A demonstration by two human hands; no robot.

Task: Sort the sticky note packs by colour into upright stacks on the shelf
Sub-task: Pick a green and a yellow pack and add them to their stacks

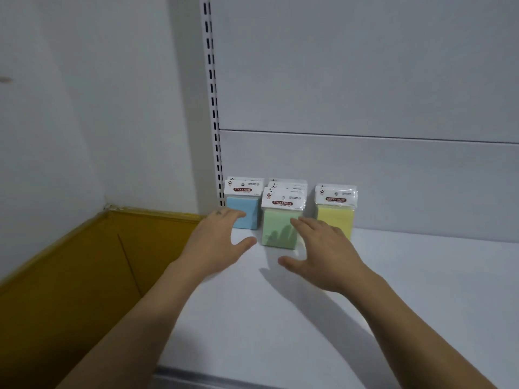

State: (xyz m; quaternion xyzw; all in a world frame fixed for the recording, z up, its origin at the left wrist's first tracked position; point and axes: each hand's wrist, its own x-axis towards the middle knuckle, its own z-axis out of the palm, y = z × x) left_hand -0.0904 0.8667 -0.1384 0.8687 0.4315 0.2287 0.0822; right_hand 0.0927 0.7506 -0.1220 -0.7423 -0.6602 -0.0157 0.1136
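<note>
Apparently near finished. Closest, left hand [219,234] and right hand [323,248] reach over the shelf [393,290], fingers spread and relaxed, holding nothing. The left fingertips overlap the front of the blue stack [247,204]; I can't tell if they touch. Further back, by the rear panel, three upright stacks stand apart: blue left, green stack [280,226] middle, yellow stack [335,217] right. No loose packs show, so probably only straightening is left.

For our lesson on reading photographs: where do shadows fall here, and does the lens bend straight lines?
Head view: finger shadows lie on the green pack, and a darker shadow of the right hand on the shelf; the slotted upright leans and bows slightly, wide-angle distortion; no glare.
</note>
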